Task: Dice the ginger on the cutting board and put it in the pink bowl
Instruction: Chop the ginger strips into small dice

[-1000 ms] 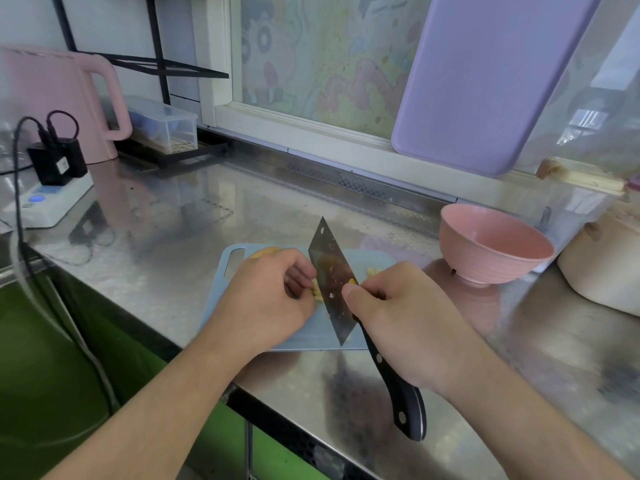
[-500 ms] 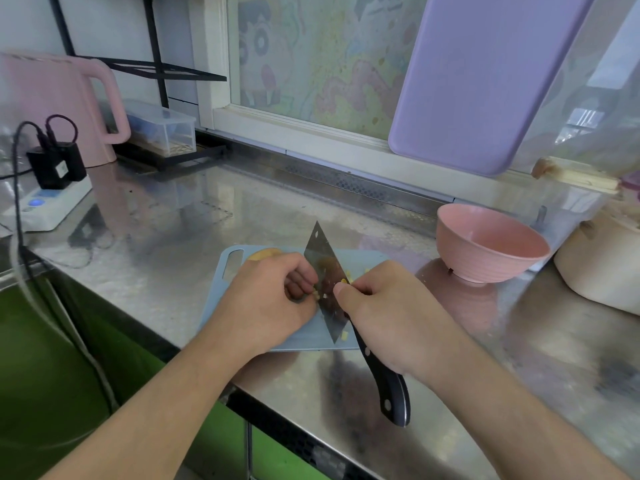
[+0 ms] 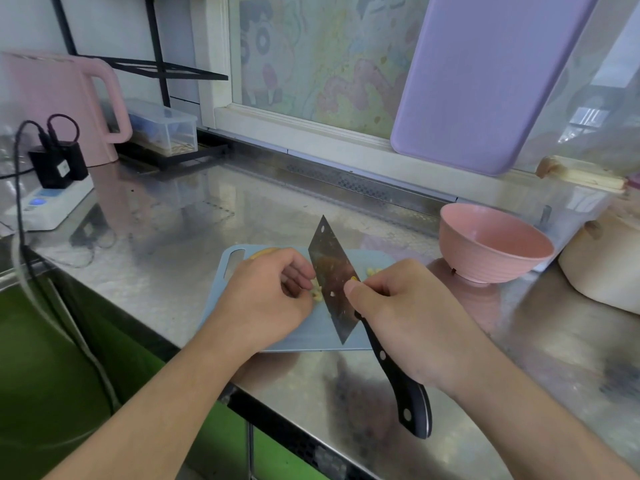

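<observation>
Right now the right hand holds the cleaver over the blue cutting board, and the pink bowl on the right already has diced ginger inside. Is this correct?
Not quite: the head view shows the pink bowl empty. The diced ginger lies on the blue cutting board, beside the cleaver that the right hand holds.

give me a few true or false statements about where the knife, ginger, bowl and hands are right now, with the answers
1. The right hand grips the cleaver. True.
2. The pink bowl already holds diced ginger. False: what shows of its inside is bare; the ginger bits lie on the cutting board.
3. The left hand lies on the board left of the blade, its fingers curled by the ginger. True.
4. The pink bowl stands on the cutting board. False: it stands on the steel counter, to the right of the board.
5. The cutting board is purple. False: it is light blue.
</observation>
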